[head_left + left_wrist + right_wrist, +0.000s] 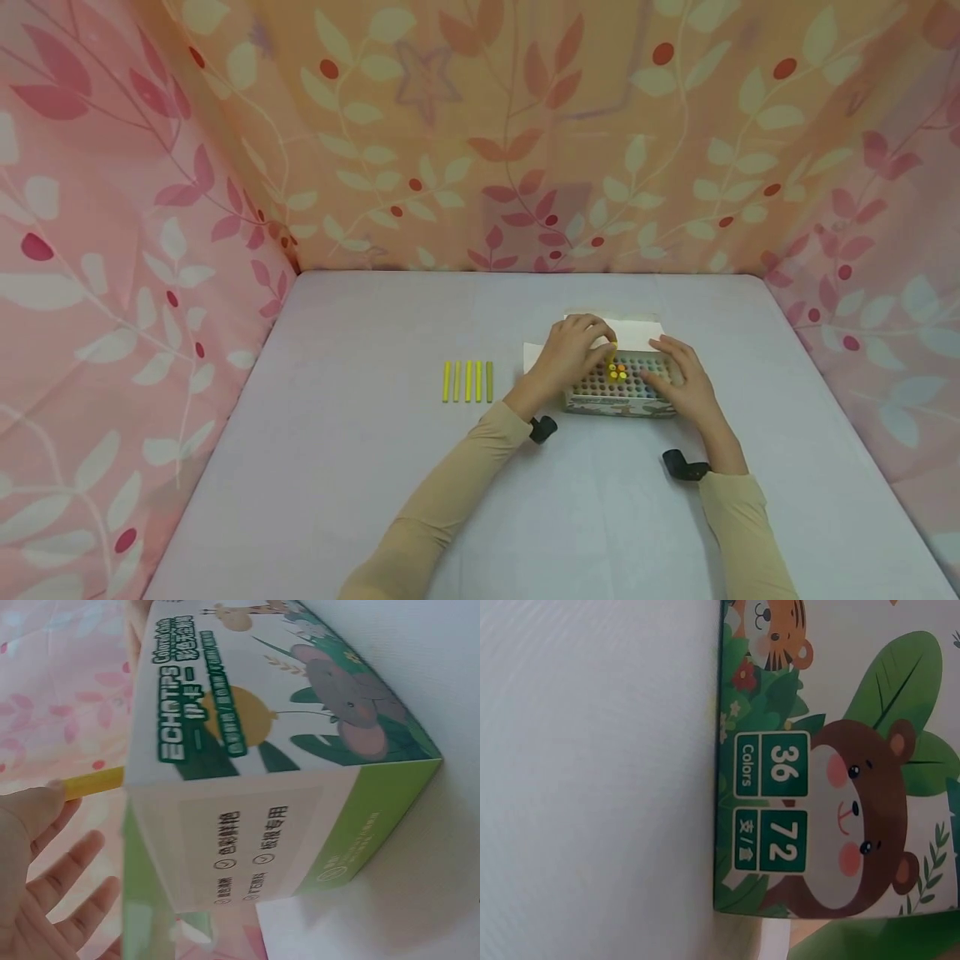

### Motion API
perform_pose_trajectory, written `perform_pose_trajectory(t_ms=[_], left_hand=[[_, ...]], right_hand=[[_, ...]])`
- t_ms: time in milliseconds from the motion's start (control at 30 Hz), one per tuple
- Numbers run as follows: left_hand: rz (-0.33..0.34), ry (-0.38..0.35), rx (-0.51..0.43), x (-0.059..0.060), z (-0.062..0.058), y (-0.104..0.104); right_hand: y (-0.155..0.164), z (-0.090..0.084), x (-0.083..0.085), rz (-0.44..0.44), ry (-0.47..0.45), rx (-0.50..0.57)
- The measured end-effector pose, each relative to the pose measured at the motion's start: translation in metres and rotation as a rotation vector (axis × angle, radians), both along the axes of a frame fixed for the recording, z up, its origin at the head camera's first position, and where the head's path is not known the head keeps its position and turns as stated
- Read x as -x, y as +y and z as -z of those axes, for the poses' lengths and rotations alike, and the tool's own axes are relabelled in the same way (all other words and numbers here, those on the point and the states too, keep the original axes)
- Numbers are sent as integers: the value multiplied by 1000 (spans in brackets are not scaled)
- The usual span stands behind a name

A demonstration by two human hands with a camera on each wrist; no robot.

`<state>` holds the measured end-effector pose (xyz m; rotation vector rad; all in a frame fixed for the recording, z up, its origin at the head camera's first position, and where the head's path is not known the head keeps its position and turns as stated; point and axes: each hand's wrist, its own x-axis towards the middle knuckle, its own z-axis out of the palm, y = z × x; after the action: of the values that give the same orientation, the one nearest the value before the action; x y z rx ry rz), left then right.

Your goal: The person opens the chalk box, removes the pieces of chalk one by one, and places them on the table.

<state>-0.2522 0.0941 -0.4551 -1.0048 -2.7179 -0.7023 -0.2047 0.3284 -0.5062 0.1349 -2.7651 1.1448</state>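
An open cardboard box of coloured chalk (600, 403) stands on the table, its lid flap (637, 331) folded back. Rows of stick ends show inside, with a few yellow and orange ones (617, 372) raised near the middle. My left hand (609, 348) hovers over the box's back left and pinches a yellow chalk stick (613, 352). The left wrist view shows that yellow chalk stick (94, 782) poking past the box's printed side (247, 727), by my thumb (34, 814). My right hand (660, 379) rests with straight fingers on the box's right top. The right wrist view shows only the box front (840, 795).
Several yellow chalk sticks (467, 381) lie side by side in a row on the pale table (360, 467), left of the box. Leaf-patterned pink and orange cloth walls (480, 133) close in the back and both sides.
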Motion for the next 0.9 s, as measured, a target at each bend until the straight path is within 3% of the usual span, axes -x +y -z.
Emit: perform_pose_trajectory(t_ms=[333,900], left_hand=[[12,110,-210,-3,-12,-18],[-46,127,-382,-3,-20,-64]], right_hand=[[1,-1,-1,-7,1,26],[0,-1,0,-20,14,36]])
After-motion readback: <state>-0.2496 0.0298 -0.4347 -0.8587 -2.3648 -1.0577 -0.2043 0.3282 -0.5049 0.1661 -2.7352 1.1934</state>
